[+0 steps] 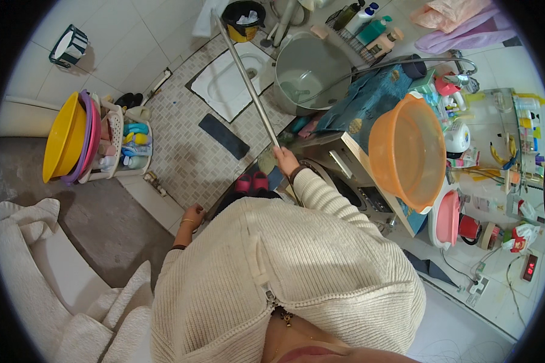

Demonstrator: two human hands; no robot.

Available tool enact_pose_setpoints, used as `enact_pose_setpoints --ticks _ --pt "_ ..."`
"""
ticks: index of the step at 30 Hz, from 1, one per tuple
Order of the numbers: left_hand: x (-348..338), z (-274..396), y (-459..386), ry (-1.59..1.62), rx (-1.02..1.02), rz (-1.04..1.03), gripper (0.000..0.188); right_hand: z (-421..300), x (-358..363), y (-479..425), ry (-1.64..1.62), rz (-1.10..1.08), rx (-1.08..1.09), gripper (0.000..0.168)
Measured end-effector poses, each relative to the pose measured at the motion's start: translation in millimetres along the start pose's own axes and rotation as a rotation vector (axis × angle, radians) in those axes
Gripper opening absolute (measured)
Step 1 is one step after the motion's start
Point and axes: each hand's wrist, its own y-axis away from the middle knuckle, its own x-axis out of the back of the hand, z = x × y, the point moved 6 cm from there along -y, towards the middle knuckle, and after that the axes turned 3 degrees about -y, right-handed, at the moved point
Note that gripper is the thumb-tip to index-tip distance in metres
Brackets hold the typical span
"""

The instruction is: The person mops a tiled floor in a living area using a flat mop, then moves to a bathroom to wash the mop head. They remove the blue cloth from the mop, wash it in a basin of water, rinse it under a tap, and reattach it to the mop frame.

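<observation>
My right hand point(286, 161) is closed around a long metal pole point(250, 84), which slants up and left across the squat toilet point(238, 75) towards a white cloth point(205, 18) by the wall. My left hand point(193, 215) hangs low at my left side with its fingers curled; whether it holds anything cannot be told. A dark rectangular mat point(224, 136) lies on the tiled floor point(181, 109) between the toilet and my pink slippers point(252, 182). The pole's lower end runs down beside my sleeve.
A large grey tub point(295, 68) with a hose stands right of the toilet, near a black-and-yellow bucket point(244, 34). An orange basin point(381, 145) rests above the washing machine point(345, 181). At left, a plastic rack point(118, 140) holds bottles, beside stacked basins point(63, 140).
</observation>
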Motion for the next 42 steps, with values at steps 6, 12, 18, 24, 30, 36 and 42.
enact_pose_setpoints --ticks 6,12,18,24,30,36,42 --pt "1 -9 4 0.004 0.044 -0.006 0.032 114 0 38 0.391 -0.040 -0.241 0.060" --pt "6 1 -4 -0.007 0.052 0.006 0.033 92 12 66 0.152 0.036 -0.248 0.057" --pt "2 21 -14 -0.043 0.014 -0.042 0.034 52 29 52 0.033 0.117 -0.231 0.048" --pt "8 33 -18 -0.050 -0.014 -0.021 0.033 19 42 21 0.001 0.194 0.023 0.046" --pt "7 29 -20 -0.040 0.009 -0.016 0.031 21 41 19 0.309 0.233 -0.038 0.043" --pt "9 21 -20 -0.029 0.026 -0.018 0.031 113 27 57 0.533 -0.029 -0.308 0.053" --pt "-1 6 -24 -0.051 -0.015 -0.032 0.033 148 40 124 0.529 -0.224 -0.610 0.060"
